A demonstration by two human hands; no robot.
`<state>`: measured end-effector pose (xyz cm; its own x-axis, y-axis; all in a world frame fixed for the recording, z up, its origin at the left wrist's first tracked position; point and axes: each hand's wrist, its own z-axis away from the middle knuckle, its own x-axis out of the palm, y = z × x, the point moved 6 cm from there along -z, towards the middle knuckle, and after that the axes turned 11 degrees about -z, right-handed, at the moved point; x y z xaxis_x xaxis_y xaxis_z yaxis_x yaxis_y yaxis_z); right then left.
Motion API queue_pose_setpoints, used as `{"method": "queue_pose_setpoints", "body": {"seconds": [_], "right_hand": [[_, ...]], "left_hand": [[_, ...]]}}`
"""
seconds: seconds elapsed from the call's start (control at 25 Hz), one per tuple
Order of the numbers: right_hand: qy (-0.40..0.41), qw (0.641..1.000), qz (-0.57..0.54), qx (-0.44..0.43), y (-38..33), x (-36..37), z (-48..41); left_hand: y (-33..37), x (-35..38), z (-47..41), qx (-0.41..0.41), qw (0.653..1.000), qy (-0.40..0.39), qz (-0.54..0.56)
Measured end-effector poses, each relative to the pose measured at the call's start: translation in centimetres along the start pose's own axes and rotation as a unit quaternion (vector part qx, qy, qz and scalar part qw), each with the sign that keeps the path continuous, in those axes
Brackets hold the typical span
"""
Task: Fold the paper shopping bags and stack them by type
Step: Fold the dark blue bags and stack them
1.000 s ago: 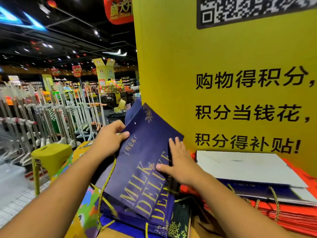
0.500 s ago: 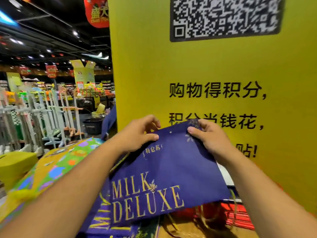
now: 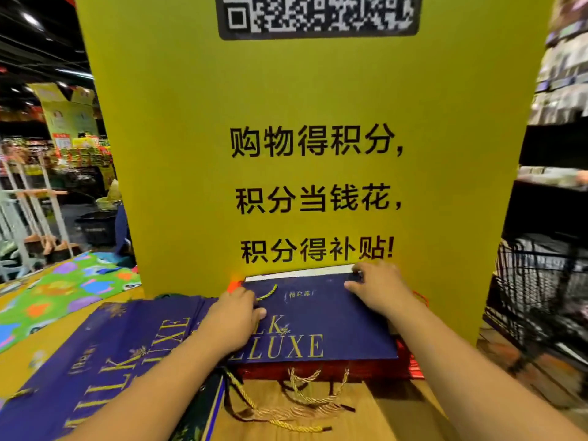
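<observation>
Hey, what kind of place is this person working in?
Probably a supermarket: yellow promotional sign with a QR code, stocked product displays far left, black wire cart at right.

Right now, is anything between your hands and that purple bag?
Nothing visible. The left hand and right hand both touch the bag directly, and it already lies on the stack by the sign.

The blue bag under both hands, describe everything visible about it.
The blue bag lies flat and folded atop a stack of red bags, before the yellow sign. Navy paper, gold lettering ending LUXE, a gold cord near its top edge. The left hand rests on its left side; the right hand grips its far corner.
</observation>
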<state>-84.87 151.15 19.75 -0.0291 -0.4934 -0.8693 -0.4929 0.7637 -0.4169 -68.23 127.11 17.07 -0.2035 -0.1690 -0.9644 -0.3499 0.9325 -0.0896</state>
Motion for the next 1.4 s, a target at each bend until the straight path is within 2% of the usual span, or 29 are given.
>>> {"method": "queue_pose_setpoints", "body": {"seconds": [0.04,0.12,0.24,0.36,0.48,0.56,0.64,0.68,0.88,0.96,1.04,1.12,1.16,1.2,1.28,1.36,1.4], "right_hand": [[-0.004,0.999,0.035,-0.018,-0.5,0.2,0.1],[-0.039,0.999,0.007,-0.037,-1.0,1.2,0.1],[-0.087,0.995,-0.024,-0.032,-0.8,3.3,0.2],[-0.069,0.997,-0.037,-0.022,-0.4,4.0,0.2],[-0.071,0.997,-0.037,-0.014,-0.4,3.9,-0.1],[-0.072,0.996,-0.043,-0.008,-0.3,4.0,-0.2],[-0.068,0.996,-0.050,-0.005,-0.1,4.2,-0.1],[-0.066,0.996,-0.052,-0.004,0.0,4.3,0.0],[-0.063,0.996,-0.055,-0.003,0.0,4.4,-0.1],[-0.062,0.996,-0.058,-0.007,-0.1,4.4,0.1],[-0.061,0.997,-0.055,-0.009,0.0,4.4,0.1],[-0.064,0.997,-0.041,-0.010,-0.1,4.4,-0.1],[-0.069,0.997,-0.032,-0.009,-0.2,4.3,-0.2],[-0.078,0.997,-0.022,-0.011,-0.3,4.3,-0.4],[-0.101,0.995,-0.015,-0.013,-0.4,4.1,-1.4],[-0.124,0.990,-0.066,-0.013,-0.2,3.9,-2.5],[-0.126,0.986,-0.105,-0.013,-0.1,3.7,-2.9]], "left_hand": [[0.0,0.0,0.1,-0.015,1.000,0.026,0.008],[-0.2,-0.7,0.0,-0.058,0.997,0.043,0.033],[-0.4,-1.3,-0.4,-0.091,0.993,-0.003,-0.077],[-0.3,-1.8,-0.4,-0.063,0.988,-0.065,-0.127],[-0.2,-3.0,0.0,-0.051,0.989,-0.129,-0.057],[-0.1,-4.8,0.3,-0.052,0.983,-0.120,0.128],[-0.3,-7.9,0.5,-0.051,0.935,-0.054,0.346],[-0.7,-9.5,0.4,-0.049,0.909,-0.009,0.414],[-1.5,-15.2,0.4,-0.032,0.804,0.139,0.578],[-1.0,-17.1,1.1,0.000,0.745,0.153,0.649],[0.2,-18.4,1.7,0.048,0.682,0.133,0.718],[1.5,-19.0,1.7,0.090,0.656,0.130,0.738],[2.2,-18.7,1.3,0.103,0.663,0.126,0.730],[2.9,-18.1,0.4,0.106,0.688,0.116,0.708],[4.7,-15.5,-2.1,0.106,0.782,0.075,0.610],[6.5,-11.5,-4.8,0.115,0.891,0.022,0.440],[7.2,-9.2,-6.0,0.122,0.925,-0.002,0.359]]}}
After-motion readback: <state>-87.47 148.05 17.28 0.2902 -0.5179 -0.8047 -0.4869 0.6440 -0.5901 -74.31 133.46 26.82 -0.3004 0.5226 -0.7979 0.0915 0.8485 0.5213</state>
